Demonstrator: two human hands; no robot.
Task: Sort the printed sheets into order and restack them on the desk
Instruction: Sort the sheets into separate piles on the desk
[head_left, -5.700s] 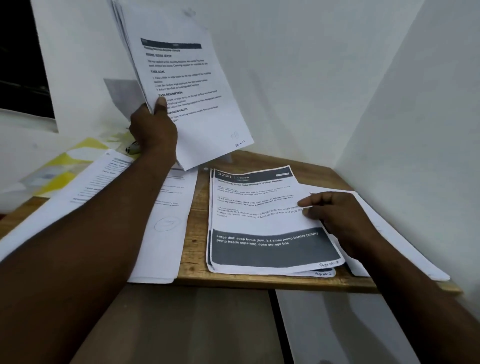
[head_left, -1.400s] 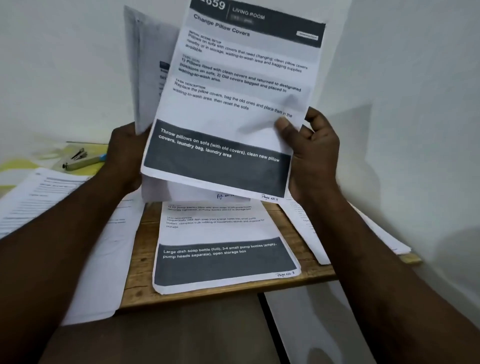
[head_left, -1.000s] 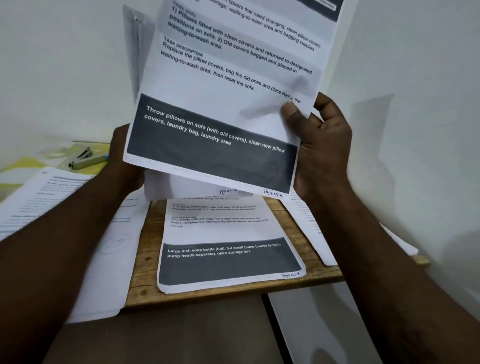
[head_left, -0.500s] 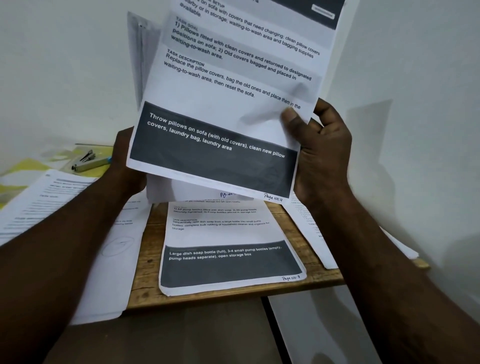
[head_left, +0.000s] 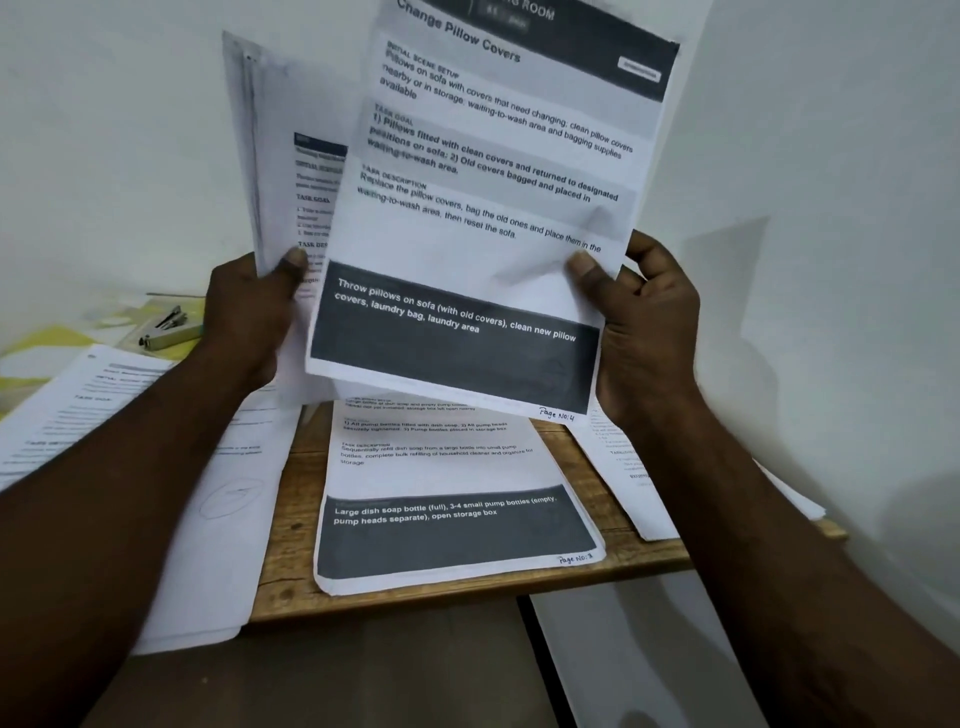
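My right hand (head_left: 644, 332) pinches the right edge of a printed sheet (head_left: 483, 218) titled "Change Pillow Covers", marked "Page No: 4", held up in front of me. My left hand (head_left: 249, 317) grips a bundle of sheets (head_left: 280, 156) held upright behind and left of it. Below, on the wooden desk (head_left: 291, 561), lies a stack whose top sheet (head_left: 447, 499) reads "Page No: 3" with a dark band about a dish soap bottle.
More loose sheets (head_left: 119, 415) cover the desk's left side and overhang its front edge. Another pile (head_left: 649, 483) lies at the right by the wall. A stapler (head_left: 169, 330) rests on yellow paper at back left. White walls close in behind and right.
The page 4 sheet has dropped slightly and separated from the left-hand bundle. My left thumb now shows on the bundle's front. The desk stack has not moved.
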